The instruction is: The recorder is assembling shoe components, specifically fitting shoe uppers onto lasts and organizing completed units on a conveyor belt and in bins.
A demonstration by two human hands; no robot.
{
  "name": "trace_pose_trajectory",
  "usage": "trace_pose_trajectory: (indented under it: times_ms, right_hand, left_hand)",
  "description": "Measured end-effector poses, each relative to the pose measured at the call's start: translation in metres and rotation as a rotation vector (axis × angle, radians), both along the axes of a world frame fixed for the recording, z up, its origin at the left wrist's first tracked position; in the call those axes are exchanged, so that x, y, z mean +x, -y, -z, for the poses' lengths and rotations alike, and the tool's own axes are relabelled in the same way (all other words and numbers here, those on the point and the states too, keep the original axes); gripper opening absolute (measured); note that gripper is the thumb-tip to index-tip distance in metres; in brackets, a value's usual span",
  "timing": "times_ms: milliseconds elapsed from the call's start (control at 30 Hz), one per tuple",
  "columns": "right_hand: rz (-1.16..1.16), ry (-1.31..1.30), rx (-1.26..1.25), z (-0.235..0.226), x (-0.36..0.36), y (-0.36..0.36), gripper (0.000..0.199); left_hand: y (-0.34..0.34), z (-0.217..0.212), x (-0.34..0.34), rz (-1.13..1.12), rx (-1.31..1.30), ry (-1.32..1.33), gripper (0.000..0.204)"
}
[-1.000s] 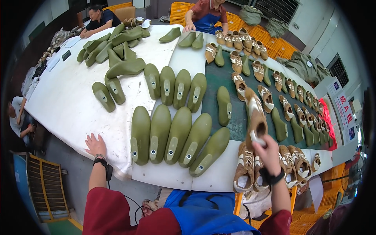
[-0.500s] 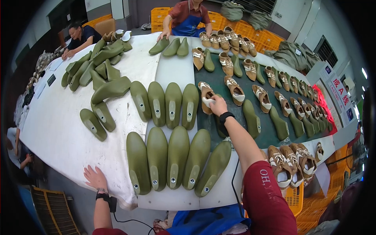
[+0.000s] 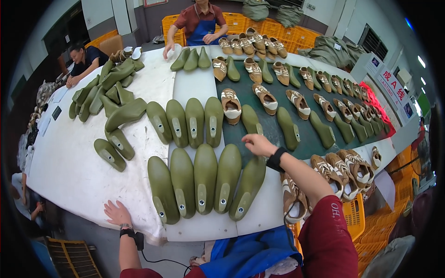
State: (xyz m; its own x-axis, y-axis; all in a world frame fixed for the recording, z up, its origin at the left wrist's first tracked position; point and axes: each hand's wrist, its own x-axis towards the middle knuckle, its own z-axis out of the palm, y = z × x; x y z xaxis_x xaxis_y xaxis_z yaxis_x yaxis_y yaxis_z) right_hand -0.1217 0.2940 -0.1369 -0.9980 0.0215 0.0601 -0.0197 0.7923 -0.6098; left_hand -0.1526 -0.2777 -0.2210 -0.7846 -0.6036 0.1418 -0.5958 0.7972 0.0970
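Note:
My right hand [image 3: 257, 144] hovers empty, fingers apart, just above the top of a near row of olive-green shoe lasts [image 3: 204, 183] and beside a lone green last [image 3: 251, 120]. A tan and white shoe [image 3: 231, 105] stands on the dark green mat [image 3: 306, 143] a little beyond the hand. My left hand [image 3: 117, 213] rests flat on the near edge of the white table [image 3: 69, 167], fingers spread, next to the leftmost last [image 3: 162, 190]. A second row of green lasts [image 3: 185, 121] lies farther back.
Loose green lasts [image 3: 109, 99] are piled at the far left. Rows of tan shoes [image 3: 324, 104] and lasts cover the mat to the right; several shoes [image 3: 345, 167] crowd the near right edge. One person [image 3: 199, 21] stands at the far end, another person [image 3: 85, 60] sits at the left. Yellow crates [image 3: 354, 213] stand below.
My right hand set the tan shoe down on the mat, let go and drew back toward me. My left hand stayed on the table edge.

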Motion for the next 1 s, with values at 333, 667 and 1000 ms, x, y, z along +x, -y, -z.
trace_pose_trajectory:
  times_ms: [333, 667, 1000]
  right_hand:
    - [-0.273, -0.159, 0.235, -0.044, 0.178, 0.100, 0.041]
    - [-0.045, 0.044, 0.274, -0.085, 0.051, 0.040, 0.029]
    - [0.399, 0.199, 0.239, 0.026, -0.145, -0.025, 0.038]
  left_hand:
    - [0.000, 0.002, 0.003, 0.060, 0.002, -0.023, 0.047]
    - [-0.005, 0.000, 0.003, 0.046, 0.095, 0.015, 0.048]
    - [-0.006, 0.002, 0.010, 0.026, -0.021, 0.006, 0.047]
